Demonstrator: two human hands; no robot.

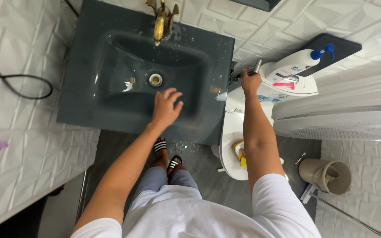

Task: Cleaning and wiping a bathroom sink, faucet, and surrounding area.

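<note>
At the centre of the frame the left hand (166,107) hovers with fingers spread, its grip open, over the dark grey sink (89,101) near the drain (155,79). At upper right, the right hand (250,82) grips a metal sprayer handle (255,67) beside the white toilet (231,132).

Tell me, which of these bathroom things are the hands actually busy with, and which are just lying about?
In use:
- left hand spread over the dark sink
- right hand gripping a metal spray handle beside the toilet

Lying about:
- gold tap
- white pump bottle
- pink razor
- beige brush holder
- yellow sponge
</note>
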